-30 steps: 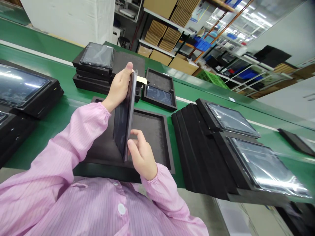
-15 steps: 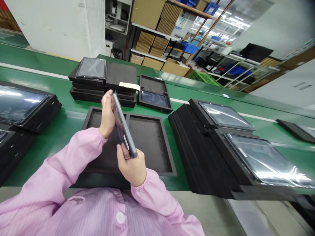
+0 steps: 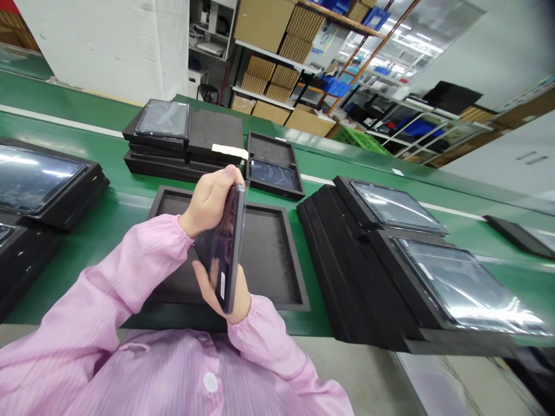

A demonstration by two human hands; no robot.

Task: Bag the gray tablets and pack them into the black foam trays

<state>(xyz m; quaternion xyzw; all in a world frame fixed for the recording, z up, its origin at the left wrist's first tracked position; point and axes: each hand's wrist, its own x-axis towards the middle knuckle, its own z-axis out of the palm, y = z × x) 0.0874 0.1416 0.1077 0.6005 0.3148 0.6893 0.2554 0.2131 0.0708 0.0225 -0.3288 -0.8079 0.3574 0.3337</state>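
A dark tablet [image 3: 225, 248] with a small white label near its lower end is held up on edge, its narrow side turned toward me. My left hand [image 3: 212, 199] grips its upper end. Round the lower end my right hand [image 3: 238, 294] is closed, with its thumb out to the left. Beneath both hands lies a black foam tray [image 3: 273, 254] with two recesses; the right recess holds nothing, and the left one is partly hidden by my hands and the tablet.
Stacked foam trays with film-covered tablets [image 3: 468, 283] stand on the right, and more tablets [image 3: 39, 179] on the left. Behind are a tray stack [image 3: 217, 130] with a tablet [image 3: 165, 118] and a smaller tray [image 3: 299, 185]. All rest on a green work surface [image 3: 117, 214].
The tablet has turned more upright, and its lower end has come down toward me. My left hand has shifted right with its upper end. Both hands keep hold.
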